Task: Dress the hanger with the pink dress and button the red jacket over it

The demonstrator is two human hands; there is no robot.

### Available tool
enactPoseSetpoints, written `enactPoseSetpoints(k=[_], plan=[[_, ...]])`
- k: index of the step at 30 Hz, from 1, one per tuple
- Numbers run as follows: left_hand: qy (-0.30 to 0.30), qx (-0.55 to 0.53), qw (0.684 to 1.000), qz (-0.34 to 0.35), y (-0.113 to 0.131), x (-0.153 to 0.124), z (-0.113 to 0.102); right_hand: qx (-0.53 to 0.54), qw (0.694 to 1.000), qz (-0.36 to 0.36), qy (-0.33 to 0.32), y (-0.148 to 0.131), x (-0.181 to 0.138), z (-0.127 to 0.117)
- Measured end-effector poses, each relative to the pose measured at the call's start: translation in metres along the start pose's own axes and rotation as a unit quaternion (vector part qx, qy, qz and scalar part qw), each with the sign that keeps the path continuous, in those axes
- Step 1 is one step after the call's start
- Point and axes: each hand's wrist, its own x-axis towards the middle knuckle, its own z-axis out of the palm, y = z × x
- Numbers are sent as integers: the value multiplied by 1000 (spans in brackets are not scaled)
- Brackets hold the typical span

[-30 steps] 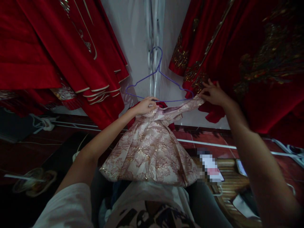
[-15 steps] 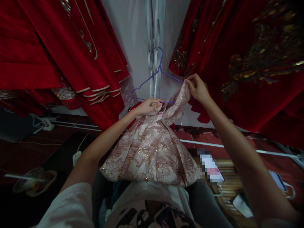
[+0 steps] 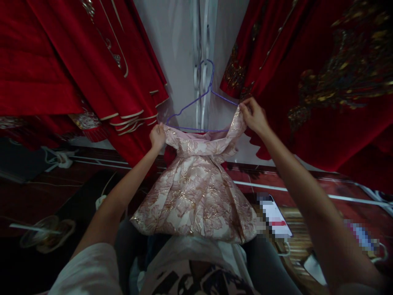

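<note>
A small pink and gold brocade dress (image 3: 196,192) lies spread over my lap, its skirt flared toward me. My left hand (image 3: 158,136) pinches the dress at its left shoulder. At the other shoulder, my right hand (image 3: 253,116) grips the strap between thumb and fingers, close to the right arm of the hanger. The purple wire hanger (image 3: 196,99) stands behind the neckline with its hook upward. Its lower bar passes behind the top of the dress, and its left end is beside my left hand. The neckline is stretched wide between both hands.
Red garments with gold trim (image 3: 123,94) hang on the left, and a red embroidered garment (image 3: 319,98) hangs on the right. A phone (image 3: 278,219) rests on a slatted wooden surface (image 3: 296,237) at right. On the dark left side are a plastic cup (image 3: 41,231) and a white power strip (image 3: 100,201).
My left hand has moved left from the middle of the neckline to the left shoulder, drawing that side out. My right hand stays at the right shoulder.
</note>
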Motion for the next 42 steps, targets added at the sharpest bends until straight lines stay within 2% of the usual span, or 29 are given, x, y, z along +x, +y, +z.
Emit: enactPoseSetpoints(k=[3, 8, 12, 15, 17, 19, 21, 24, 25, 26, 27, 30, 34, 38, 40, 42], plan=[[-20, -17, 999, -35, -13, -3, 1, 0, 1000, 2, 12, 2, 0, 0], [-8, -75, 997, 1, -8, 5, 5, 4, 1000, 5, 8, 2, 1, -3], [-41, -135, 988, 56, 24, 22, 7, 9, 1000, 1, -6, 1, 1, -2], [-105, -126, 979, 118, 61, 32, 7, -1, 1000, 9, -19, -1, -1, -1], [-152, -106, 974, 129, 78, 36, 5, -11, 1000, 19, -22, -2, -1, -1], [-177, -97, 973, 115, 82, 40, 1, -14, 999, 27, -25, -3, -1, -2], [-167, -110, 977, 81, 71, 42, -2, -11, 999, 30, -35, -3, 0, -2], [-142, -110, 984, -15, 35, 40, -5, -6, 999, 30, -42, -1, 1, 0], [-162, -78, 982, -53, 22, 36, -5, -5, 999, 30, -43, 0, 2, 0], [-209, -33, 974, -79, 10, 31, -5, -4, 999, 31, -44, 2, 2, 1], [-264, 13, 961, -83, 0, 26, -5, -2, 998, 32, -46, 3, 3, 2], [-319, 93, 942, -49, -21, 6, -6, 4, 998, 29, -49, 7, 4, 2], [-292, 184, 939, 17, -30, -5, -8, 6, 999, 26, -48, 10, 6, 1], [-268, 116, 956, -31, -26, 8, -7, 4, 998, 31, -54, 12, 7, 0], [-270, 62, 959, -57, -19, 21, -9, 4, 998, 28, -55, 12, 7, 0], [-240, -2, 969, -54, -7, 39, -13, 3, 998, 26, -57, 11, 6, 0]])
